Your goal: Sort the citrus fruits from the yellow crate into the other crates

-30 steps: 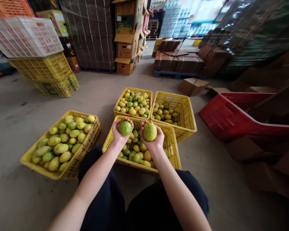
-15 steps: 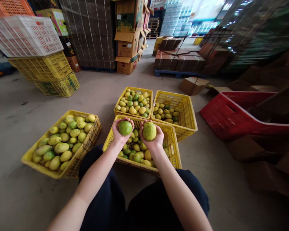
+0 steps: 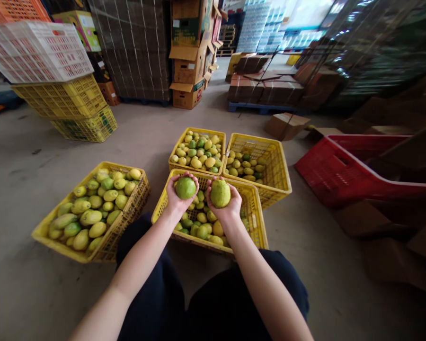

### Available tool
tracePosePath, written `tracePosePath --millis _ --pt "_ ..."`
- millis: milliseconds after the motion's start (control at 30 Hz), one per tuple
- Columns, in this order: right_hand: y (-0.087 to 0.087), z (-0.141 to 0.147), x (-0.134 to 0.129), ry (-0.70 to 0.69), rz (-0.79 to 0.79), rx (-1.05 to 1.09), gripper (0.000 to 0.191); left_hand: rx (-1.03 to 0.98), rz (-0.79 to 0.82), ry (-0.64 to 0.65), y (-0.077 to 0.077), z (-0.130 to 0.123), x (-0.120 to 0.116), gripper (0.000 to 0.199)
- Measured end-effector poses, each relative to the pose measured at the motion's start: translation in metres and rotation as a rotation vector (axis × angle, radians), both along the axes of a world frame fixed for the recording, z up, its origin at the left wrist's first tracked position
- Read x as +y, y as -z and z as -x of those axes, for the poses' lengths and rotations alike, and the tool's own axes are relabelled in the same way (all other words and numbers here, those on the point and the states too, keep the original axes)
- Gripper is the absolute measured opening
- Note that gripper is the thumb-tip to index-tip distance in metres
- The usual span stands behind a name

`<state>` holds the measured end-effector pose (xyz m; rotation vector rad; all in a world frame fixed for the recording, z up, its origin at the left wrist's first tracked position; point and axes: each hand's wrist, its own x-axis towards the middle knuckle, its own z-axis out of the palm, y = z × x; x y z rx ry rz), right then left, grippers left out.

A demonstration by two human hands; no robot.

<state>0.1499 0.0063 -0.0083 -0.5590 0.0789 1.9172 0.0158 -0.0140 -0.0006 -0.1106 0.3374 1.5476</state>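
Observation:
Palm up, my left hand (image 3: 176, 201) cradles a green lemon (image 3: 185, 188), its fingers curled round the far side. A yellow-green lemon (image 3: 220, 193) with a mottled skin rests in my right hand (image 3: 232, 207), also palm up with curled fingers. Both hands are held side by side above a yellow crate (image 3: 257, 222) between my knees, which holds several green and yellow lemons (image 3: 202, 231). Behind it stand a fuller yellow crate (image 3: 169, 160) of lemons and a partly filled yellow crate (image 3: 275, 166). To my left is another yellow crate (image 3: 42, 237) heaped with larger yellow-green lemons (image 3: 90, 218).
A red crate (image 3: 319, 175) stands at the right among cardboard boxes (image 3: 362, 220). Stacked crates (image 3: 60, 99) rise at the left. Farther back are a wrapped pallet load (image 3: 135, 47), piled cartons (image 3: 186, 71) and a blue pallet (image 3: 255, 108). Concrete floor (image 3: 142, 137) lies between them.
Almost nothing differs. My left hand and its green lemon have shifted very slightly to the right and up; my right hand keeps its lemon in place.

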Motion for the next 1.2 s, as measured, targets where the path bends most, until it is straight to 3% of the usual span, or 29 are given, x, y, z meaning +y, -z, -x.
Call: tracePosePath --millis 1200 --pt "0.0028 0.0014 0.0024 -0.012 0.037 -0.087 0.027 0.004 0.089 -0.123 0.0068 -0.0014 0.008 0.021"
